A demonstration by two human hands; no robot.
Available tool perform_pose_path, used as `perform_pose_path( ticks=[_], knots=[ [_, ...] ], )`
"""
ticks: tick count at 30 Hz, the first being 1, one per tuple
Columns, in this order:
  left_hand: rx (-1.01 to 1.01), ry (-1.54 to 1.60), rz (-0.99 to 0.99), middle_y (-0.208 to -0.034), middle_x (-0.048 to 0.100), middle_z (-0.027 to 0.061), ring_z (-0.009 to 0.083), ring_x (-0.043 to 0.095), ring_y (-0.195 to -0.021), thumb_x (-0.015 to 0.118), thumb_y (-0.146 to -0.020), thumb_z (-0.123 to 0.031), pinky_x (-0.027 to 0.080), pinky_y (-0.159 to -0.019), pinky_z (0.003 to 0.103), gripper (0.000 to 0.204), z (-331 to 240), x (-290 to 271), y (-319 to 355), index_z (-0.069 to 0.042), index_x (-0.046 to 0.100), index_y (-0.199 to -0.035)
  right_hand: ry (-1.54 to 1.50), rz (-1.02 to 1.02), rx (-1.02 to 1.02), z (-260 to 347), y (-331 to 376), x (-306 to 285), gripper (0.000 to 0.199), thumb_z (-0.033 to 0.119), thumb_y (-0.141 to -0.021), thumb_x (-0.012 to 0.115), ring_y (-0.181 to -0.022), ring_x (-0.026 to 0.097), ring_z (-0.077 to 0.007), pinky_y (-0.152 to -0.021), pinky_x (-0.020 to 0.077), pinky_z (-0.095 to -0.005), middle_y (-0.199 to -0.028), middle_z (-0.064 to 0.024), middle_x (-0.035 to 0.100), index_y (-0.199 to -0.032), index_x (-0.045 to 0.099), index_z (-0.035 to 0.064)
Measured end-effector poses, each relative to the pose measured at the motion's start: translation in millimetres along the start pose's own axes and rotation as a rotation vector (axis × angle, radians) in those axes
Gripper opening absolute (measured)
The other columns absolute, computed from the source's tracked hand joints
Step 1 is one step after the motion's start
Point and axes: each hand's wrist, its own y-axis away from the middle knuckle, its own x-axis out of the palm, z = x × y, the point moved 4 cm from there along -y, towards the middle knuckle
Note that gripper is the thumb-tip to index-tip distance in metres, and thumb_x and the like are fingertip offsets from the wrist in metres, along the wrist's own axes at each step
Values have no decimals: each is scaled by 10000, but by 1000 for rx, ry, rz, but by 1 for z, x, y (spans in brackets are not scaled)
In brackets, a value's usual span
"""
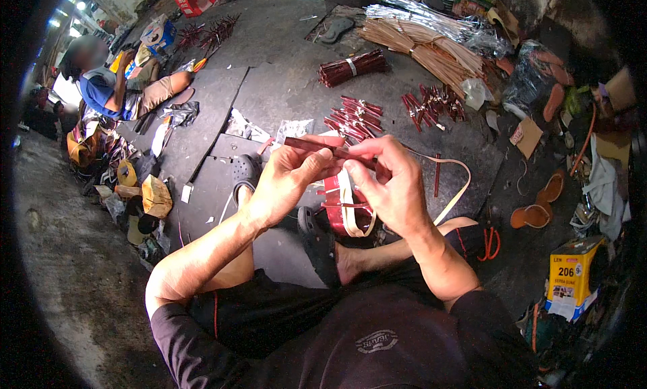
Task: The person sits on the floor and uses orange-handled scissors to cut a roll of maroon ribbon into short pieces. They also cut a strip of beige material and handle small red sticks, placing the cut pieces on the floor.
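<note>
My left hand [291, 176] and my right hand [391, 180] meet in front of me, both pinching one dark red strip [317, 143] that runs between the fingers. A pale tan strap [453, 187] loops from my right hand out to the right and back. Under the hands hangs a red roll of strip with a cream band [347, 210]. I sit cross-legged in dark shorts, a dark sandal [320, 244] on one foot. Several short red strip pieces [356, 112] lie on the dark mat [283, 85] just beyond my hands.
A tied bundle of dark red strips [352, 67] and a sheaf of tan strips in clear wrap [431, 42] lie farther back. Another person [118, 85] sits at the far left. Orange sandals [539, 210] and a yellow box [573, 274] are on the right.
</note>
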Motion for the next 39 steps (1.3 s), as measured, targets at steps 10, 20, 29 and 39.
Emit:
perform_pose_path(
  ticks=[10,20,29,39],
  knots=[
    [96,5,-4,-1058,681,92,129,646,-984,550,-998,-114,533,-911,286,256,-3,7,4,18,611,-1209,181,-119,-310,2,9,5,231,-10,-774,743,-810,649,-279,-690,523,-363,-909,-105,638,-973,642,50],
    [111,-67,-10,-971,698,91,114,651,-940,560,-994,-118,537,-874,274,249,-12,9,8,45,621,-1173,184,-96,-371,8,7,3,237,-25,-767,748,-814,661,-249,-691,529,-346,-900,-92,650,-970,655,53],
    [120,-160,-38,-951,709,101,113,656,-908,556,-985,-96,546,-833,263,209,-17,8,7,52,654,-1095,240,17,-429,11,2,1,241,-32,-768,735,-756,670,-230,-646,541,-342,-869,-83,654,-974,645,54],
    [75,-329,0,-1023,707,126,161,660,-950,646,-953,-152,529,-872,311,248,-16,1,4,27,641,-1125,261,96,-464,-6,3,4,249,-22,-785,735,-764,680,-229,-644,541,-335,-868,-97,666,-1002,645,58]
  ],
)
